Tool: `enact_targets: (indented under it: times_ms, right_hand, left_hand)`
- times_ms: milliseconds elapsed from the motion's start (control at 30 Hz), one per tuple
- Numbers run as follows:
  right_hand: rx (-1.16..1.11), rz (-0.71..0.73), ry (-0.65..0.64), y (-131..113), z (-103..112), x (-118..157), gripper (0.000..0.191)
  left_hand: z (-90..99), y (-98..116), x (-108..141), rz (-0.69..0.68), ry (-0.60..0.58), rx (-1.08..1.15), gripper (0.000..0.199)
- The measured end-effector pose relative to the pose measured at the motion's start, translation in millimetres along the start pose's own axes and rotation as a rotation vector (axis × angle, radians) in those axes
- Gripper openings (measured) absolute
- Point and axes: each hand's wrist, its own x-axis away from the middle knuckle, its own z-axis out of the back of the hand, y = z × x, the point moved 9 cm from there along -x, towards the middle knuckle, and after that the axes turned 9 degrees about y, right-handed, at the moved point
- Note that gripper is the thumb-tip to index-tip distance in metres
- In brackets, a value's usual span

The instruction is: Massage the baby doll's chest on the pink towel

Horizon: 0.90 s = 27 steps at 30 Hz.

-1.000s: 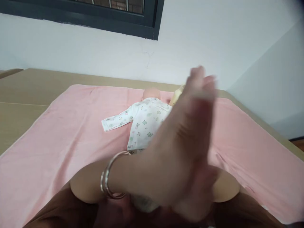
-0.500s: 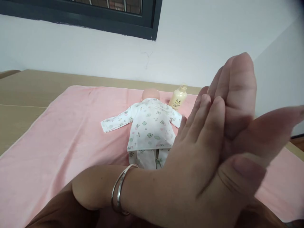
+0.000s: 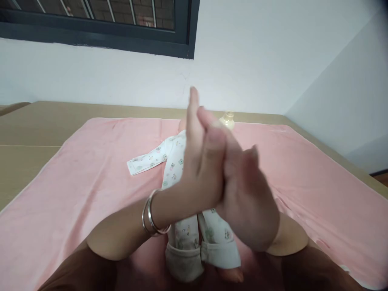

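My left hand (image 3: pixel 201 161), with silver bangles at the wrist, presses palm to palm against my right hand (image 3: pixel 250 198). The fingers of both hands are stretched out, and neither holds an object. Beneath and beyond them lies a baby doll (image 3: pixel 172 161) in a white top and trousers with a small animal print. My hands cover much of its head and torso. One sleeve reaches out to the left, and part of a foot shows below a trouser cuff. Behind my fingers stands a pale yellow bottle (image 3: pixel 228 121), partly hidden.
A pink blanket (image 3: pixel 100 161) lies under the doll on a wooden table (image 3: pixel 36 121). At the table's far side rises a white wall (image 3: pixel 242 60). A dark-framed window (image 3: pixel 182 36) with bars is set in it at the upper left.
My joined hands have moved from the right, close to the camera, to a place farther off above the doll. The doll's trouser legs now show, and the bottle is more covered.
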Motion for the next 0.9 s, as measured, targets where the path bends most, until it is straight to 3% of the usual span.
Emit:
enact_targets:
  times_ms: [67,133,167,200,267,300,367,433,533,667,900]
  right_hand:
    - [-0.083,0.003,0.056,0,14,-15,0.061]
    - [-0.080,-0.008,0.184,11,34,-35,0.060]
    - [-0.070,-0.012,0.249,20,43,-46,0.062]
    - [-0.100,-0.027,0.298,32,49,-56,0.066]
    - [-0.146,-0.086,0.265,64,43,-75,0.062]
    - [-0.053,-0.126,0.260,82,39,-81,0.059]
    - [0.086,-0.127,0.236,113,22,-86,0.053]
    - [0.085,-0.150,0.167,141,-3,-84,0.052]
    - [0.117,-0.141,0.120,167,-32,-76,0.051]
    - [0.246,-0.038,-0.004,178,-55,-73,0.052]
    - [0.521,-0.017,-0.207,201,-59,-78,0.052]
  left_hand:
    - [-15.5,-6,14,-0.099,-0.162,-0.112,0.059]
    - [-28.2,-22,22,-0.083,-0.320,-0.167,0.055]
    - [-28.8,-32,20,-0.044,-0.346,-0.168,0.052]
    - [-25.7,-43,13,-0.007,-0.339,-0.165,0.049]
    - [-0.9,-67,-14,0.057,-0.151,-0.118,0.044]
    - [14.9,-79,-29,0.064,-0.047,-0.119,0.042]
    - [45.6,-105,-57,0.050,0.105,-0.198,0.037]
    - [71.4,-124,-78,-0.010,0.192,-0.373,0.035]
    - [95.1,-148,-95,-0.042,0.230,-0.650,0.034]
    - [102.4,-166,-99,-0.044,0.188,-0.776,0.042]
    - [109.5,-175,-96,-0.086,0.165,-0.868,0.041]
